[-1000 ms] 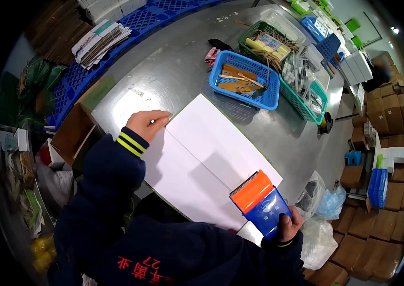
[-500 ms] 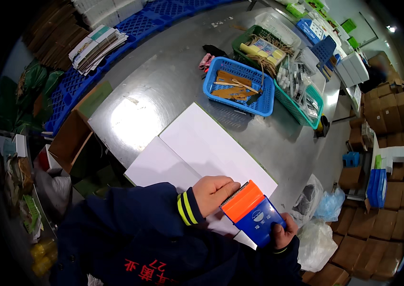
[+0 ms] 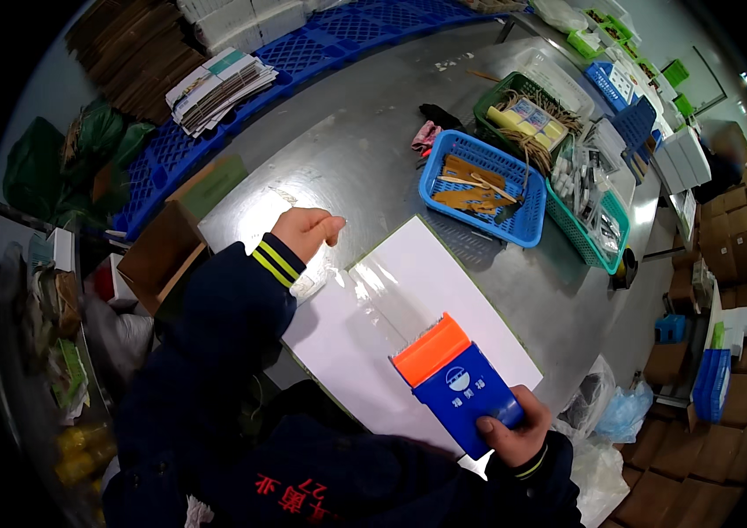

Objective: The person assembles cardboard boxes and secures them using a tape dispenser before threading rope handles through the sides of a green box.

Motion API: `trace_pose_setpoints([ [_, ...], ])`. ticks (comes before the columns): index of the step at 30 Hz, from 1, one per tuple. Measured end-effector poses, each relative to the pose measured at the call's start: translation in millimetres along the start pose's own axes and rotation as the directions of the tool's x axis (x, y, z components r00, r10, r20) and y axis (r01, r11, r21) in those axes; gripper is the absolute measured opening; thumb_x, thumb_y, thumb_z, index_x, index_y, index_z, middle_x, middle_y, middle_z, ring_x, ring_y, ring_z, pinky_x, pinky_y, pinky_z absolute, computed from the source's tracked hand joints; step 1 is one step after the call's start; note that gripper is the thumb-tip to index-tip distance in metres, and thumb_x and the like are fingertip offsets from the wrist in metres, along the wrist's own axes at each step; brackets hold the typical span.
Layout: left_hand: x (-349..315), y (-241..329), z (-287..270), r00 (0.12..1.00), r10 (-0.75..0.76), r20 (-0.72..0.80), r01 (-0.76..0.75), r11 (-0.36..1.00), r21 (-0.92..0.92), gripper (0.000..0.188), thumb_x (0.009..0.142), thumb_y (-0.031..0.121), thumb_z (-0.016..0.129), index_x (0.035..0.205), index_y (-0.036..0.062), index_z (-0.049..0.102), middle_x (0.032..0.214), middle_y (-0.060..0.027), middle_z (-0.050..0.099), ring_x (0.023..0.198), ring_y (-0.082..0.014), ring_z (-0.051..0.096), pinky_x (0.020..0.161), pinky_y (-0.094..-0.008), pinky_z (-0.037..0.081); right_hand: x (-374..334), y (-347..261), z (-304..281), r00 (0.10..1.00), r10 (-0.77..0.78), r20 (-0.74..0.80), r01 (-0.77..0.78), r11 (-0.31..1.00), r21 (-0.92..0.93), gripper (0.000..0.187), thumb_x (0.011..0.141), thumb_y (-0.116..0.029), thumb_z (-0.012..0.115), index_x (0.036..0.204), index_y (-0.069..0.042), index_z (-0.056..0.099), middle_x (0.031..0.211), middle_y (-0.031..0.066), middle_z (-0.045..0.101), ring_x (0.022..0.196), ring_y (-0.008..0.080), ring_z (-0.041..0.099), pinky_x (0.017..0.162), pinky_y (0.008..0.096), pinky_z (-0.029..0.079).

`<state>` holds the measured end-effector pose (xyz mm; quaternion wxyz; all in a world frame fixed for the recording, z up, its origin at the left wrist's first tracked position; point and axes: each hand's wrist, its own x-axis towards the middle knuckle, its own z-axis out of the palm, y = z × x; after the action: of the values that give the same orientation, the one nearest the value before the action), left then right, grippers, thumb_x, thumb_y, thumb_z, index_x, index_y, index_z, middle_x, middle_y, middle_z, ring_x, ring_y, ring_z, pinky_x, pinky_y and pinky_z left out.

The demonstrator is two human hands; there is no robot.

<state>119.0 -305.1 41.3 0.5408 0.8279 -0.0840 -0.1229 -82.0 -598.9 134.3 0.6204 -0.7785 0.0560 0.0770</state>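
My right hand (image 3: 518,429) grips a blue and orange tape dispenser (image 3: 466,392) by its lower end, thumb across its face. From the dispenser's toothed edge a clear strip of packing tape (image 3: 380,286) runs toward the far left. My left hand (image 3: 307,233) is closed in a pinch at the far end of that strip, near the table's left edge. Beneath the tape lies a flat white panel with green edges (image 3: 479,304), like an opened or flattened carton. Part of it is covered by the dispenser and my sleeves.
On the metal table (image 3: 338,167) stand a blue basket (image 3: 526,227) with brown strips, a green basket (image 3: 558,198) with packets, and a dark green basket (image 3: 488,101) with twine. An open cardboard box (image 3: 158,251) sits left; plastic bags (image 3: 598,475) lie at right.
My left hand has moved away from the dispenser, up and left, drawing out a strip of tape. My right hand still holds the dispenser. The view has shifted slightly.
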Motion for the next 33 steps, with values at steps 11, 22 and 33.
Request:
trace_pose_setpoints([
  [11, 8.7, -86.4, 47.4, 0.910, -0.051, 0.412, 0.030, 0.998, 0.057, 0.037, 0.088, 0.032, 0.041, 0.089, 0.0003, 0.059, 0.077, -0.0136, 0.061, 0.074, -0.0242, 0.058, 0.070, -0.0315, 0.044, 9.6, -3.5, 10.5, 0.995, 0.094, -0.036, -0.099, 0.983, -0.152, 0.035, 0.066, -0.021, 0.075, 0.078, 0.005, 0.055, 0.065, 0.0112, 0.062, 0.059, 0.0106, 0.057, 0.054, 0.0239, 0.046],
  [22, 42.3, -177.5, 81.2, 0.952, -0.017, 0.305, 0.082, 0.976, -0.200, 0.048, 0.086, 0.046, 0.043, 0.110, 0.0051, 0.049, 0.115, -0.0163, 0.048, 0.103, -0.0291, 0.048, 0.085, -0.0366, 0.041, 8.9, -1.9, 14.9, 0.995, 0.090, -0.039, -0.095, 0.986, -0.140, 0.036, 0.066, -0.023, 0.075, 0.081, 0.004, 0.056, 0.067, 0.0112, 0.063, 0.060, 0.0115, 0.058, 0.055, 0.0245, 0.047],
  [33, -8.3, 35.4, 30.6, 0.927, 0.284, 0.244, -0.275, 0.959, -0.068, 0.044, 0.089, 0.021, 0.040, 0.127, -0.0005, 0.034, 0.129, -0.0200, 0.038, 0.124, -0.0333, 0.031, 0.102, -0.0346, 0.025, 11.9, -11.0, 11.8, 0.974, 0.225, -0.034, -0.224, 0.974, 0.018, 0.030, 0.069, -0.015, 0.073, 0.082, 0.006, 0.057, 0.071, 0.0112, 0.062, 0.063, 0.0114, 0.058, 0.059, 0.0242, 0.047],
])
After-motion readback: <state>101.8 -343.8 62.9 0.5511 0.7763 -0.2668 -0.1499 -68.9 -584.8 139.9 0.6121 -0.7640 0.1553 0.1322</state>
